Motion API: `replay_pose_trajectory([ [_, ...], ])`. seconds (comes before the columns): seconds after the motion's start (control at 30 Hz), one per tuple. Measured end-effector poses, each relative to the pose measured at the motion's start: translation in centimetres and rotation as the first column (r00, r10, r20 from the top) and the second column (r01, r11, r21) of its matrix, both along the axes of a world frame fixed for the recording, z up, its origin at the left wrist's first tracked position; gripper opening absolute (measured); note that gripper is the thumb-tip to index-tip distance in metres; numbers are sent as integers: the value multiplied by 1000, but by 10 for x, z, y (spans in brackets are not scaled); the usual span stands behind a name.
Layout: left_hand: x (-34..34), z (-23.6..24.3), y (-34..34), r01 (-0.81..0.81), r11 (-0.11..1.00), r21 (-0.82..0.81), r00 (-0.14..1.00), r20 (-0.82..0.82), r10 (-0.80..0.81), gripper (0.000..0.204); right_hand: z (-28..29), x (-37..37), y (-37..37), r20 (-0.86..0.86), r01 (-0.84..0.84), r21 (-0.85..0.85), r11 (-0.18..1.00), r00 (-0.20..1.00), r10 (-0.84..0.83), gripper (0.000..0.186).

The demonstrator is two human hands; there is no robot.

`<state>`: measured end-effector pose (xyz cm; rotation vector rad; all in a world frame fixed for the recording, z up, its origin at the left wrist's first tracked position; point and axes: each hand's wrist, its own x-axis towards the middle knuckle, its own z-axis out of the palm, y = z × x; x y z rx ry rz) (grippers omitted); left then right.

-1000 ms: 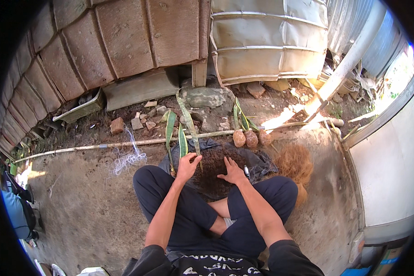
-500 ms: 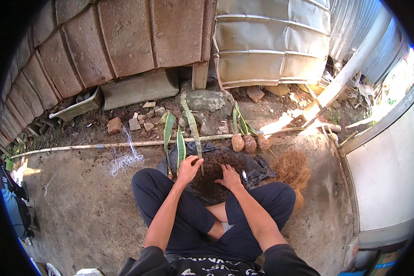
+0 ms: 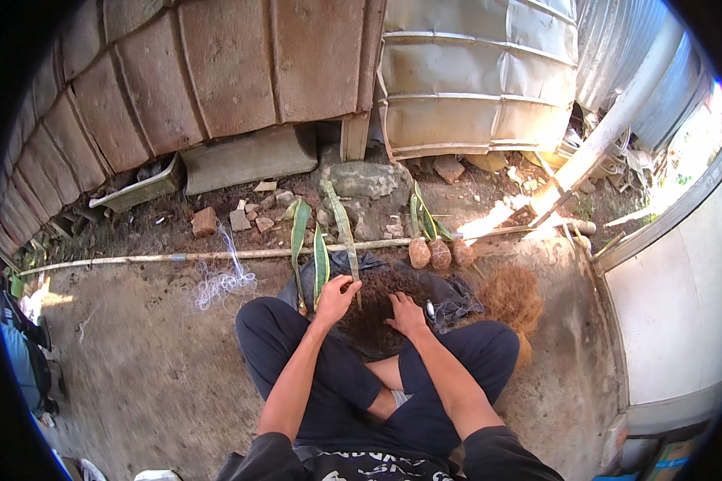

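Note:
Between the fingers of my left hand [image 3: 337, 300] is the lower part of a long, mottled snake plant leaf [image 3: 342, 216], which stands up over the dark soil [image 3: 375, 290]. My right hand [image 3: 407, 313] rests on the soil's right side, fingers apart and nothing gripped. The soil lies on a black plastic sheet [image 3: 295, 282] in front of my crossed legs. Two yellow-edged snake plant leaves [image 3: 299, 236] lie just left of my left hand. Beyond my right hand sit three brown fibre-wrapped balls [image 3: 440, 254], with green leaves rising from them.
Loose brown coconut fibre [image 3: 512, 295] is heaped at the right, near dark tangled thread [image 3: 461, 303] and a small whitish object [image 3: 430, 311]. Tangled white string [image 3: 225, 282] lies left. A long pole [image 3: 136, 259] crosses behind, before bricks [image 3: 204, 222] and stones.
The whole view has shifted slightly. My left hand keeps its hold on the leaf, and my right hand stays on the soil with only a small finger movement.

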<state>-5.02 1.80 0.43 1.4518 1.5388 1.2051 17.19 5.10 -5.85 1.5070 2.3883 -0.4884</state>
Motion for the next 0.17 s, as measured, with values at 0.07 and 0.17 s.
replay_pose_trajectory([
  [0.07,-1,-1,-3,-7,1000,5,1000,10,7,27,-4,0,-7,-45,-12,97,995,999,16,93],
  [0.17,-1,-1,-1,-20,1000,1,1000,-13,20,26,-6,1,0,-37,21,-7,1000,999,-21,96],
])
